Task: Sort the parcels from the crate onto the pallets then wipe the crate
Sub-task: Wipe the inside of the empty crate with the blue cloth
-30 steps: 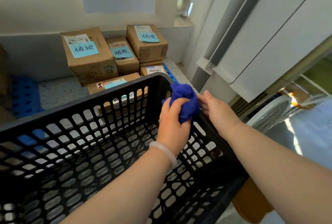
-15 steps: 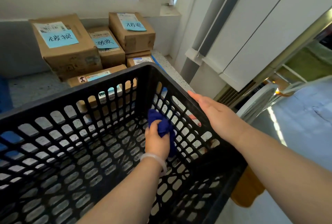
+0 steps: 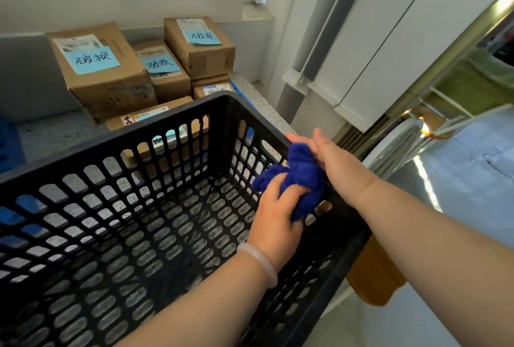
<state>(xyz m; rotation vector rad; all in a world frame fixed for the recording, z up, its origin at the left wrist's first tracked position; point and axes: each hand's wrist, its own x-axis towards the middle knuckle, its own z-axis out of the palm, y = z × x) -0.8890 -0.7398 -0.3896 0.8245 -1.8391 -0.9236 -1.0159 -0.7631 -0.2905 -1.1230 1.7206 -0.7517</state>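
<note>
Head view, inventory of items.

Cloth, deep-blue soft terry cloth (image 3: 300, 174), one: bunched at the right-hand rim of the crate. It is judged light, limp and easily crushed, so it is best taken as a wad in the palm, with a flat face kept for rubbing.

Crate, black perforated plastic crate (image 3: 116, 142), one: no parcels are seen inside. It is judged stiff, fairly light and smooth, and is best steadied by its thick rim.

Left hand (image 3: 274, 216), one: its grip is curled round the cloth's lower folds.

Right hand (image 3: 333, 163), one: its grip is spread, with the fingers laid straight along the rim against the cloth.

Parcels, brown cardboard parcels (image 3: 97, 68), five counted above the far rim and stacked by the wall; three carry handwritten blue notes. They are judged rigid, with crushable corners.

Pallet, blue plastic pallet (image 3: 8, 143), one, partly seen at the left.
</note>
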